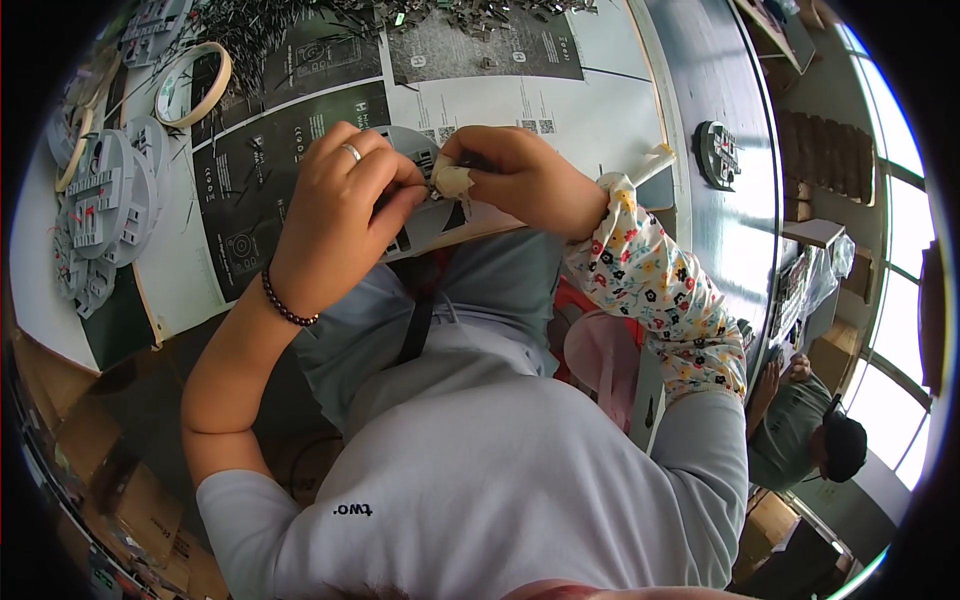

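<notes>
Both hands meet over a round grey plastic part [432, 222] with small slots, at the table's near edge. My left hand [345, 200], with a ring and a dark beaded bracelet, is closed in a pinch at the part's middle. My right hand [520, 180] is closed too, its thumb wrapped in cream tape [454, 182] and almost touching the left fingertips. Whatever small piece lies between the fingers is hidden. A floral sleeve [650, 280] covers my right forearm.
Several similar grey parts [105, 195] are stacked at the left, near a tape roll [222, 95]. Black strips [255, 50] and small metal pieces [480, 18] lie at the back. Another round part [717, 155] sits on the shiny surface at right, beyond which a person [800, 430] works.
</notes>
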The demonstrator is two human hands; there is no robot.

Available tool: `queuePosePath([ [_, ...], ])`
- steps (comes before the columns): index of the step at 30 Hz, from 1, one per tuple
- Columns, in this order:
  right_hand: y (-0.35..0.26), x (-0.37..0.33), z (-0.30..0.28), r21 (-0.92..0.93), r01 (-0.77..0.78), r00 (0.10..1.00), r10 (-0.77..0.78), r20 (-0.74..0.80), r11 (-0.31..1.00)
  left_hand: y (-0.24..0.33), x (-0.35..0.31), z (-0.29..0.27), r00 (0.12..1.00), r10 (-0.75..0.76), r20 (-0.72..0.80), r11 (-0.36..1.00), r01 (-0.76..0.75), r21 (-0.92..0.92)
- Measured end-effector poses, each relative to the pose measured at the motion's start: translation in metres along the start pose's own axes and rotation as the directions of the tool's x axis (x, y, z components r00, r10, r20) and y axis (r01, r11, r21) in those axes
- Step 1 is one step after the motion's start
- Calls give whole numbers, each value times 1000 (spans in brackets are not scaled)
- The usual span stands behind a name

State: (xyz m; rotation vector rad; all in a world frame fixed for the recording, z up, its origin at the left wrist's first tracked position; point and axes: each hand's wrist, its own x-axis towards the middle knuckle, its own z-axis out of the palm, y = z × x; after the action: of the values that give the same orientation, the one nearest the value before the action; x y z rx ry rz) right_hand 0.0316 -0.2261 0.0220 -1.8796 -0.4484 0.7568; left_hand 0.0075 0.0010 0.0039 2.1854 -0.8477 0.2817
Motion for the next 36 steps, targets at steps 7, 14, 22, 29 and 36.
queuePosePath([
  [7, -11, 5, -12, 133, -170, 985, 166, 45, 976, 2, -2, 1, 1000, -2, 5, 1000, 2, 12],
  [14, -11, 15, -12, -2, -141, 989, 141, 47, 990, 2, -1, 2, 999, 43, -22, 997, -42, 61],
  [22, -21, 3, 1, -599, 284, 931, -364, -13, 748, 7, -2, -2, 1000, 4, 13, 993, -5, 114],
  [29, -31, -9, 24, -869, 268, 876, -480, 40, 417, 17, -8, -2, 999, -40, -15, 984, 42, 175],
  [36, -29, -12, 25, -869, 307, 865, -494, 85, 388, 18, -16, 3, 997, -44, -67, 994, 50, 99],
])
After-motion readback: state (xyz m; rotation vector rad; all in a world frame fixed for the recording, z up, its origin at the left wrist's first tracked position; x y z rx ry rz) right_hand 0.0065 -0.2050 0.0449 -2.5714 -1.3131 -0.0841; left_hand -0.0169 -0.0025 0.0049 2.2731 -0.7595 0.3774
